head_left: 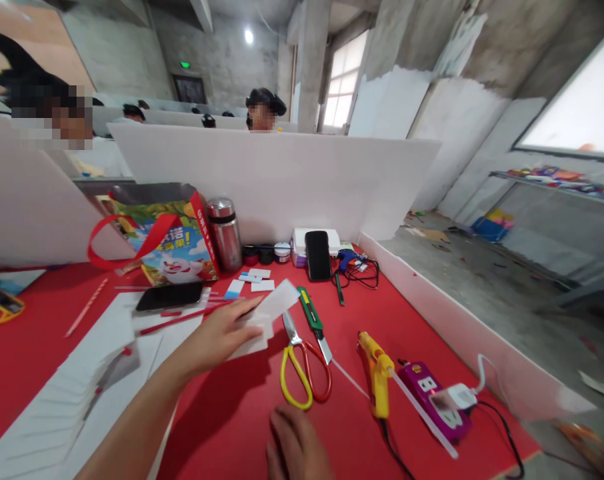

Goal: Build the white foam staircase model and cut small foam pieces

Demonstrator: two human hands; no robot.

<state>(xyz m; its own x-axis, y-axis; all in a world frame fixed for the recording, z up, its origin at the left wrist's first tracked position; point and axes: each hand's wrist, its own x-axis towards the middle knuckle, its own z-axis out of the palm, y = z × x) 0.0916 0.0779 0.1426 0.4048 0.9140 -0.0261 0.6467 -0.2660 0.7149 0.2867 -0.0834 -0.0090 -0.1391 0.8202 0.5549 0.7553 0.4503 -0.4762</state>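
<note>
My left hand reaches over the red tabletop, thumb and fingers closed on a white rectangular card. A second pale piece shows under the thumb; whether it is joined to the card I cannot tell. At the bottom edge my right hand is loosely bent with fingers a little apart, and nothing shows in it. Just beyond its fingertips lie scissors with one yellow and one red handle. Beside them is a green utility knife, blade out. Small white and blue pieces lie behind the left hand.
A yellow glue gun and purple power strip with cords are at right. Paper sheets and a phone lie left. A gift bag, steel flask and second phone stand before a white partition.
</note>
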